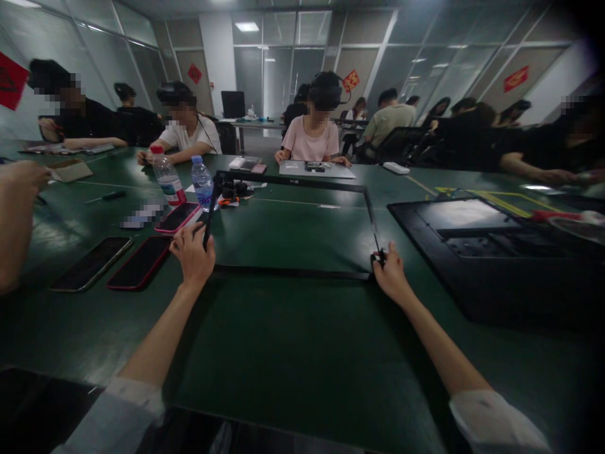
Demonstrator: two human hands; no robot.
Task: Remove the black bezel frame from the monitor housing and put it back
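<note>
A thin black rectangular screen bezel (293, 273) is held up, tilted, over the green table (293, 353); the tabletop shows through its middle. My left hand (193, 257) is closed on its left side, near the lower corner. At the lower right corner, my right hand (391, 275) pinches the frame between thumb and fingers. A small dark bit shows by the right fingertips, and I cannot make out whether it belongs to the bezel. To the right lies a large black laptop part (425, 252) with a recessed inner section.
Left of my hands lie a dark phone (92, 263), a red-edged phone (139, 263) and a pink-edged phone (178, 217). Two water bottles, one red-capped (169, 178) and one blue-capped (202, 184), stand behind them. A co-worker's arm (16, 214) reaches in at left; others sit across the table.
</note>
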